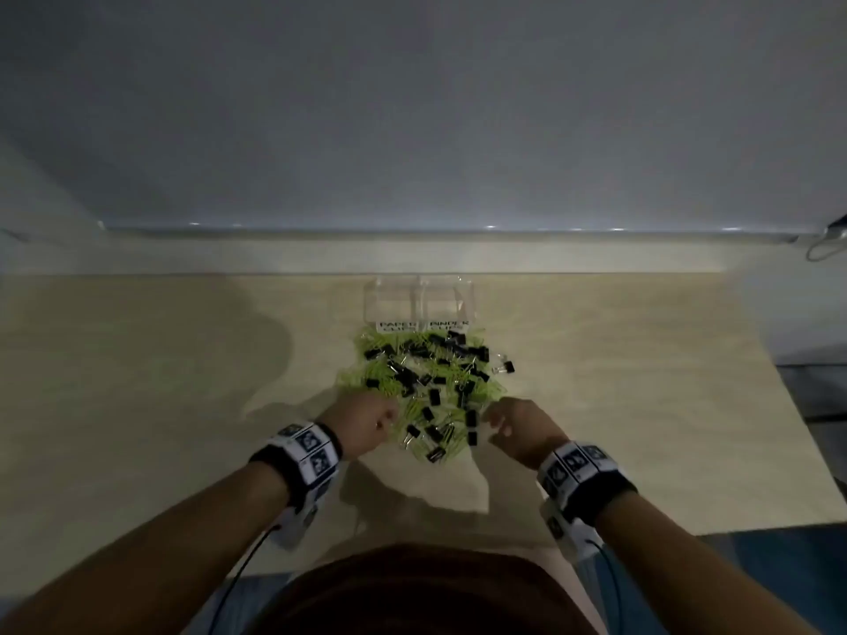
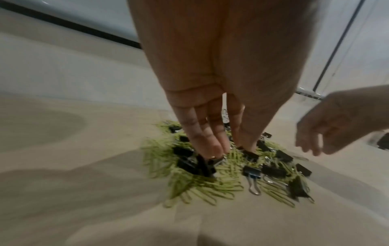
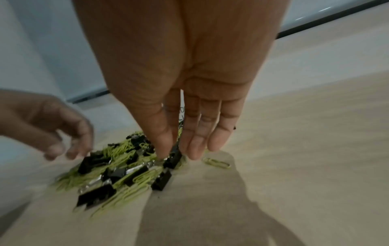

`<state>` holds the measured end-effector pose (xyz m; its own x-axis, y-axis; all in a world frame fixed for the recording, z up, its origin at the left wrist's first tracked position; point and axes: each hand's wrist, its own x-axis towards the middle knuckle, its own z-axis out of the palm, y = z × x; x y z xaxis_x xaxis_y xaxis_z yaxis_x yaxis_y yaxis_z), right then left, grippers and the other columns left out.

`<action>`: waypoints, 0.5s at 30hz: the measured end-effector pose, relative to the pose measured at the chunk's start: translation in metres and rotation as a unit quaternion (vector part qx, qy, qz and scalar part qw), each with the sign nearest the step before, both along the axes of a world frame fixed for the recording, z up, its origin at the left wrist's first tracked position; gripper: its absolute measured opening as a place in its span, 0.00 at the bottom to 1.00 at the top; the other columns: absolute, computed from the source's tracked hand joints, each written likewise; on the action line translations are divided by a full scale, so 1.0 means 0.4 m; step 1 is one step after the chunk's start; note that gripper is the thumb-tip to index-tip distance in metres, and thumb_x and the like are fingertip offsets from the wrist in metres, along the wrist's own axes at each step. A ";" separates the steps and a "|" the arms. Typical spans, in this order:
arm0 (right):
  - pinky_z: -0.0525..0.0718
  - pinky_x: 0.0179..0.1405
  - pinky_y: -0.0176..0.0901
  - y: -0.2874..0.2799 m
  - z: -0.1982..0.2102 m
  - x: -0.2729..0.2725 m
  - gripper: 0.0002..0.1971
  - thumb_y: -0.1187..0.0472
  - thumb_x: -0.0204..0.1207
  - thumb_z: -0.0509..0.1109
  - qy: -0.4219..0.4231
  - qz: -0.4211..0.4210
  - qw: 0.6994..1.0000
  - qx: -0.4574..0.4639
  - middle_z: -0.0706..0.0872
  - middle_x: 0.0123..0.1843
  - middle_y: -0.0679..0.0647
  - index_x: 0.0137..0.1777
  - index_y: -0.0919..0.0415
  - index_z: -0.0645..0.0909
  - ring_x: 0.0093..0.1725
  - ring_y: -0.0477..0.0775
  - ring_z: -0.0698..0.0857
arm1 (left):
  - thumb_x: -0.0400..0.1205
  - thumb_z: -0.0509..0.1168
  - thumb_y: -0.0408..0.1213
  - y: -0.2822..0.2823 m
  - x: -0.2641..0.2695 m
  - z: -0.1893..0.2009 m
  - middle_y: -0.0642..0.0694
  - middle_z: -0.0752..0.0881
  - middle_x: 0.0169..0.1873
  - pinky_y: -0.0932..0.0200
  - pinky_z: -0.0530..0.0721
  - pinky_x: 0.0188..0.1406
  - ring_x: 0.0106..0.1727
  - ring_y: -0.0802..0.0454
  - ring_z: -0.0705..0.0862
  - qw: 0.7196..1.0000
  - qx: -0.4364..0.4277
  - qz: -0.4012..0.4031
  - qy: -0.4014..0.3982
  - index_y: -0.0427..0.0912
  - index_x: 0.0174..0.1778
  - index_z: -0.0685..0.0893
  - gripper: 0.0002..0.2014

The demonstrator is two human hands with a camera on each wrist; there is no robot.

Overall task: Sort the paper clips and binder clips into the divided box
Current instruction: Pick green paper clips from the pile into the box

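A heap of green paper clips (image 1: 412, 410) mixed with black binder clips (image 1: 433, 396) lies mid-table. Behind it stands the clear divided box (image 1: 419, 300), with both compartments empty and labels on its front. My left hand (image 1: 369, 423) is at the heap's near left. Its straight fingertips (image 2: 210, 149) touch a black binder clip (image 2: 202, 164), with the thumb apart from them. My right hand (image 1: 506, 423) is at the heap's near right. Its fingers (image 3: 195, 146) hang nearly straight, and the thumb tip touches another binder clip (image 3: 173, 157). Neither hand has lifted anything.
The pale wooden table (image 1: 160, 382) ends at a wall behind the box. A lone binder clip (image 1: 504, 368) lies right of the heap. A stray paper clip (image 3: 216, 162) lies just beyond my right fingers. A cable (image 1: 825, 245) hangs at the far right.
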<state>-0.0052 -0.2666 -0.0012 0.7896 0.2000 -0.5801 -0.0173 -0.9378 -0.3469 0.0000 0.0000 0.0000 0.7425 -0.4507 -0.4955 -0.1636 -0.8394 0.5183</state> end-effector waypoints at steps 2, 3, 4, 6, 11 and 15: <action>0.79 0.50 0.41 0.014 -0.015 0.011 0.14 0.62 0.73 0.68 -0.033 0.006 0.999 -0.005 0.84 0.54 0.52 0.59 0.55 0.82 0.53 0.55 0.84 | 0.82 0.61 0.32 -0.051 0.015 -0.022 0.46 0.81 0.56 0.57 0.80 0.54 0.54 0.48 0.81 1.000 -0.005 -0.012 -0.026 0.42 0.63 0.80 0.14; 0.80 0.50 0.43 0.022 -0.020 0.014 0.14 0.62 0.74 0.67 -0.044 0.003 0.999 -0.003 0.84 0.55 0.54 0.60 0.55 0.82 0.52 0.56 0.84 | 0.82 0.60 0.32 -0.077 0.020 -0.028 0.45 0.79 0.58 0.55 0.81 0.55 0.55 0.46 0.81 0.999 -0.007 -0.029 -0.038 0.42 0.66 0.79 0.16; 0.80 0.50 0.44 0.032 -0.017 0.019 0.15 0.63 0.74 0.66 -0.050 -0.010 0.999 0.000 0.83 0.55 0.54 0.61 0.55 0.82 0.52 0.58 0.84 | 0.82 0.60 0.32 -0.101 0.024 -0.031 0.45 0.77 0.61 0.53 0.81 0.56 0.56 0.46 0.81 0.998 -0.004 -0.040 -0.047 0.42 0.68 0.77 0.17; 0.82 0.50 0.47 0.043 -0.026 0.020 0.15 0.62 0.75 0.66 -0.056 -0.026 0.998 0.006 0.82 0.55 0.56 0.60 0.54 0.82 0.50 0.59 0.84 | 0.83 0.59 0.31 -0.129 0.029 -0.056 0.44 0.75 0.63 0.52 0.82 0.54 0.54 0.45 0.81 0.997 0.007 -0.049 -0.060 0.42 0.70 0.76 0.18; 0.84 0.54 0.48 0.058 -0.042 0.023 0.18 0.56 0.72 0.72 -0.056 -0.029 0.998 0.005 0.80 0.56 0.54 0.62 0.53 0.82 0.51 0.58 0.84 | 0.82 0.62 0.35 -0.155 0.047 -0.082 0.42 0.76 0.59 0.54 0.81 0.48 0.52 0.45 0.81 0.993 0.032 -0.060 -0.093 0.38 0.65 0.79 0.15; 0.81 0.51 0.45 0.066 -0.046 0.020 0.16 0.57 0.73 0.70 -0.069 0.003 0.998 0.001 0.78 0.57 0.55 0.62 0.54 0.81 0.51 0.58 0.84 | 0.82 0.62 0.34 -0.156 0.056 -0.092 0.41 0.77 0.56 0.52 0.81 0.48 0.50 0.45 0.80 0.990 0.049 -0.081 -0.105 0.35 0.57 0.82 0.11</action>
<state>0.0029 -0.2401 -0.0195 0.8607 0.2055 -0.4658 0.0360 -0.9372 -0.3471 0.0222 -0.0624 -0.0367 0.7561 -0.5294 -0.3848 -0.3950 -0.8379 0.3767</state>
